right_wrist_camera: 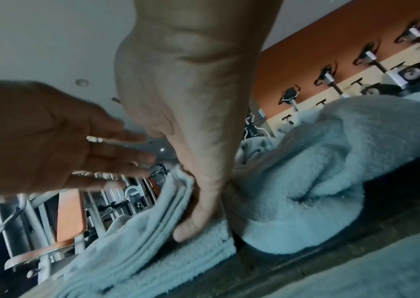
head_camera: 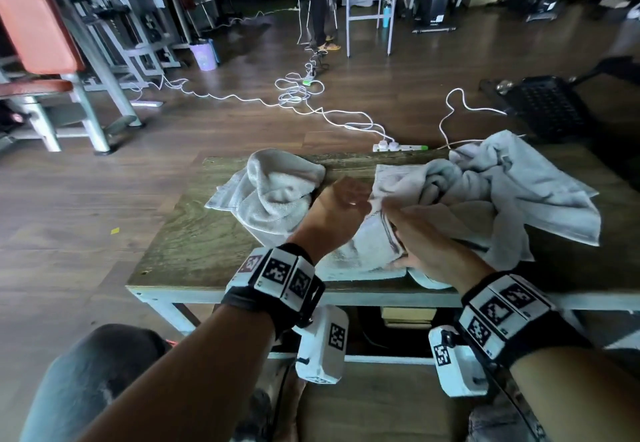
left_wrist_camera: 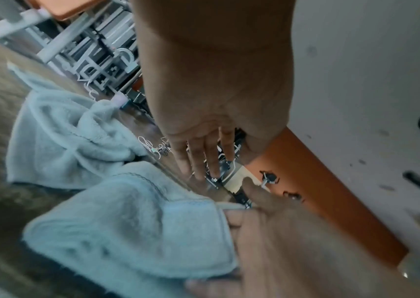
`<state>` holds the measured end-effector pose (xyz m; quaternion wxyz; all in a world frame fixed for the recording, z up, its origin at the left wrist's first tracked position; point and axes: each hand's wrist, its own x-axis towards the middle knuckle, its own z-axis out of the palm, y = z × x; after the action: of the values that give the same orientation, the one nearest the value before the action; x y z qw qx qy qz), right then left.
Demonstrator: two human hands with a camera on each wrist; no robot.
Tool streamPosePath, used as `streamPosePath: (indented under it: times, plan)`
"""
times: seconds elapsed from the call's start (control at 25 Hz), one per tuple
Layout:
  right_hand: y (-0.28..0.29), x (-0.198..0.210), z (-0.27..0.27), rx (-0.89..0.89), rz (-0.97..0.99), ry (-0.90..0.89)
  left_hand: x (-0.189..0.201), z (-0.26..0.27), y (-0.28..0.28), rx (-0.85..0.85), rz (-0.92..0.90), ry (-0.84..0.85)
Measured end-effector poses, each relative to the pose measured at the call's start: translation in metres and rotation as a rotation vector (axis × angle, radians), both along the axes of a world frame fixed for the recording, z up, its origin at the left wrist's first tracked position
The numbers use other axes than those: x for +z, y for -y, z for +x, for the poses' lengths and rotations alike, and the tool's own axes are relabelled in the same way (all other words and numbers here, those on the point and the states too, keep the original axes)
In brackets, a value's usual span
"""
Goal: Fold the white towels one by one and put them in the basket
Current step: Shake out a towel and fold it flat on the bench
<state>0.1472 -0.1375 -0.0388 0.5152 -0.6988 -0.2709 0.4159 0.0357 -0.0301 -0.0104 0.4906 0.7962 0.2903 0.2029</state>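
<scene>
A partly folded white towel lies at the near edge of the wooden table. My right hand pinches its stacked layers, thumb on top and the other fingers hidden behind the cloth. My left hand hovers just left of it with straight, spread fingers and holds nothing. In the left wrist view the right hand grips the towel's edge. One crumpled towel lies at the left and a heap of towels at the right. No basket is in view.
The table's far edge has a white power strip behind it, with cables trailing over the floor. Gym machines stand at the left. A person's legs and a metal stand are far behind.
</scene>
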Motion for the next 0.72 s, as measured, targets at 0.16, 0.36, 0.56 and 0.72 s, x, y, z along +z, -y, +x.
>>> streamPosePath:
  times: [0.16, 0.36, 0.56, 0.72]
  plan:
    - [0.003, -0.023, 0.007, 0.083, -0.043, 0.222, -0.049, -0.021, 0.001, 0.01, 0.298, -0.167]
    - [0.001, -0.03, 0.007, 0.0, -0.231, 0.444, -0.081, -0.028, 0.012, -0.126, 0.466, -0.407]
    - [0.001, -0.031, 0.008, -0.062, -0.309, 0.496, -0.091, -0.027, 0.018, -0.078, 0.518, -0.424]
    - [0.008, -0.021, 0.006, -0.036, -0.363, 0.665, -0.09, -0.03, 0.02, -0.108, 0.54, -0.44]
